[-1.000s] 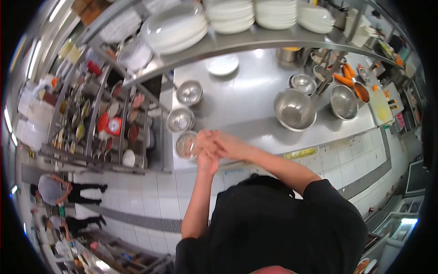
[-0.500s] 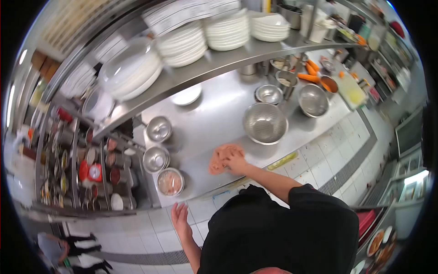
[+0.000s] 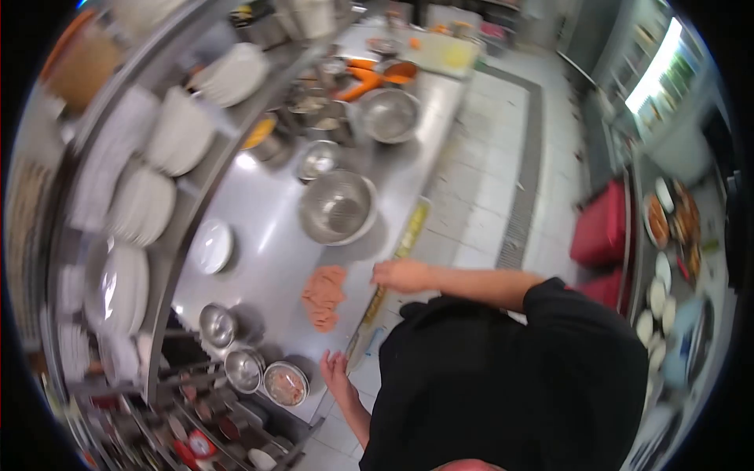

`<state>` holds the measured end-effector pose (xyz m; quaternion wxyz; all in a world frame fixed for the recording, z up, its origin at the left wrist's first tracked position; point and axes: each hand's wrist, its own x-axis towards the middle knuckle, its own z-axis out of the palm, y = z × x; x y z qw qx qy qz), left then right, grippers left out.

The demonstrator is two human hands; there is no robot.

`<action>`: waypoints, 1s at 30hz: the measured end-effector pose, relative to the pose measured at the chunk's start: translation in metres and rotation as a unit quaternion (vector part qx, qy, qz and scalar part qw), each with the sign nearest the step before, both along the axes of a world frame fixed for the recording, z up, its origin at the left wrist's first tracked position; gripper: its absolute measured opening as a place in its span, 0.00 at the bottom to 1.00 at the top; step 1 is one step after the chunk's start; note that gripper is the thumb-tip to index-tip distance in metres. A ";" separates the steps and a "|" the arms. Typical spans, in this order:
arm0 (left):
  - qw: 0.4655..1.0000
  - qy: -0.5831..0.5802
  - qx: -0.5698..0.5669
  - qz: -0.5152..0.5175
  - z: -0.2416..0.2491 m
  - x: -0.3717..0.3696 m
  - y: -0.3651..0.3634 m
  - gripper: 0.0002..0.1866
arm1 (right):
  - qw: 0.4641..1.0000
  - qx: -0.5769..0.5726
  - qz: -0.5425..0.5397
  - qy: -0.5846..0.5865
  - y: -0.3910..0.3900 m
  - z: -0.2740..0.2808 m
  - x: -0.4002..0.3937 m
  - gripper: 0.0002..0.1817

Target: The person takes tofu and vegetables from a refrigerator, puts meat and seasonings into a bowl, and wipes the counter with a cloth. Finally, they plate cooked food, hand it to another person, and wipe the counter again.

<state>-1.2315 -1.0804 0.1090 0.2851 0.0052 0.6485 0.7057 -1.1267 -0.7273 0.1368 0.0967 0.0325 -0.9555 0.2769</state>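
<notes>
Pink cloth (image 3: 323, 298) lies crumpled on the steel worktop (image 3: 259, 294), between the perforated bowl (image 3: 338, 208) and the small bowl of pale-pink bits (image 3: 285, 385). Half a second ago the right hand (image 3: 399, 276) pressed it; now that hand is off it, loosely curled near the edge. The left hand (image 3: 336, 373) is empty, fingers apart. White sheets (image 3: 118, 149) are too blurred to read.

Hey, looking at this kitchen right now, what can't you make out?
All in the head view:
Crumpled orange piece: material unclear, blurred.
Right hand: whether its grip is closed, blurred.
Bowl nearest the left hand: exact contents, too small and blurred.
Red scale: reading too small.
Wearer's legs: hidden by the black shirt.
</notes>
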 end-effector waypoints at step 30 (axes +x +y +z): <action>0.788 0.035 0.094 -0.607 0.091 0.336 0.696 0.21 | 0.429 -0.256 -0.837 -0.223 0.126 -0.191 0.711 0.24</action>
